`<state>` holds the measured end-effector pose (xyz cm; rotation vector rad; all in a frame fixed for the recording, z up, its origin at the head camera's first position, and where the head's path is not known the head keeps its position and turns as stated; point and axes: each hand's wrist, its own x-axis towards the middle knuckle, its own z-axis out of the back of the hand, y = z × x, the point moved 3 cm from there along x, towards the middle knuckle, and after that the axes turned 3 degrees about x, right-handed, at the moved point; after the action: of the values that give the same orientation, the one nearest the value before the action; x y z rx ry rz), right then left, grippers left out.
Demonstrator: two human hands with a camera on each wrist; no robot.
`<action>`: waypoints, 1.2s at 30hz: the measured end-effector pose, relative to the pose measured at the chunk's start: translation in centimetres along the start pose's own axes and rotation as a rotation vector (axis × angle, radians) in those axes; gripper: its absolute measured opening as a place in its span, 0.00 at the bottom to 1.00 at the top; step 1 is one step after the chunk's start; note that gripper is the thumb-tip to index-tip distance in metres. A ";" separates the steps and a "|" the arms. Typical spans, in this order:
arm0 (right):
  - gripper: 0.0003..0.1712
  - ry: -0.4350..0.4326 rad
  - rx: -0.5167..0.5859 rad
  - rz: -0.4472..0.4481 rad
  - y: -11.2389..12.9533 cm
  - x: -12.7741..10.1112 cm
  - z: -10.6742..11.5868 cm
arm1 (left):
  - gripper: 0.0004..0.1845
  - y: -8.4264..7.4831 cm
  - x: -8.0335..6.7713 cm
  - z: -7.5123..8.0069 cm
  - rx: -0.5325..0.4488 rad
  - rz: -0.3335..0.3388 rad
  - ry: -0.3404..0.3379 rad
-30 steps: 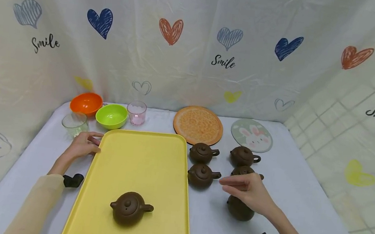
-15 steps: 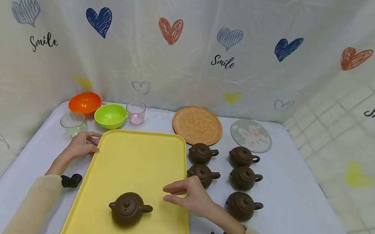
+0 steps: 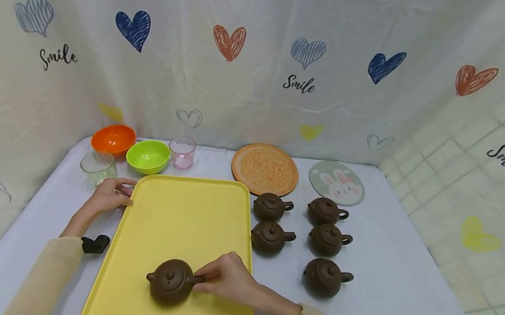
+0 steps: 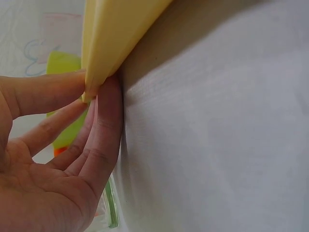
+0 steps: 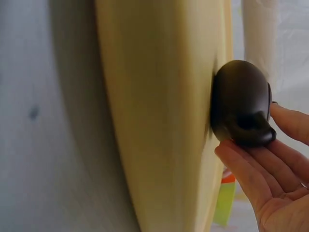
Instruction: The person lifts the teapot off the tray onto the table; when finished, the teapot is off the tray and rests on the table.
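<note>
A brown teapot (image 3: 169, 282) stands on the near part of the yellow tray (image 3: 185, 212). My right hand (image 3: 203, 280) reaches in from the right and pinches the teapot's handle; in the right wrist view the fingers (image 5: 246, 162) lie under the handle of the teapot (image 5: 240, 99) and another finger closes on its far side. My left hand (image 3: 123, 195) holds the tray's far left corner. The left wrist view shows the thumb above and the fingers (image 4: 107, 121) below the tray's edge (image 4: 99, 72).
Several more brown teapots (image 3: 270, 236) stand in two rows on the white table (image 3: 391, 256), right of the tray. Along the back are an orange bowl (image 3: 113, 138), a green bowl (image 3: 147, 156), a pink glass (image 3: 181, 152), a clear glass (image 3: 98, 166), an orange mat (image 3: 265, 169) and a rabbit coaster (image 3: 336, 182).
My right hand moved left from the teapots on the table onto the tray and took hold of the handle of the teapot there. The left hand stayed on the tray's corner.
</note>
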<state>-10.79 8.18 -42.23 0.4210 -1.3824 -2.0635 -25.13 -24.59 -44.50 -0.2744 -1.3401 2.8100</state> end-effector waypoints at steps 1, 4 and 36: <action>0.10 -0.001 0.006 -0.010 0.0 0.0 -0.2 | 0.32 0.0 0.0 0.0 -0.001 0.005 0.002; 0.10 -0.012 0.009 -0.032 0.1 0.1 -0.5 | 0.32 0.1 0.0 -0.1 -0.006 0.017 0.005; 0.08 -0.141 -0.082 -0.139 -1.6 -8.6 11.3 | 0.32 0.1 0.1 -0.1 0.006 0.011 0.001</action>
<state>-11.18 22.23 -39.78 0.3506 -1.3779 -2.2926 -25.25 -24.56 -44.65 -0.2838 -1.3334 2.8220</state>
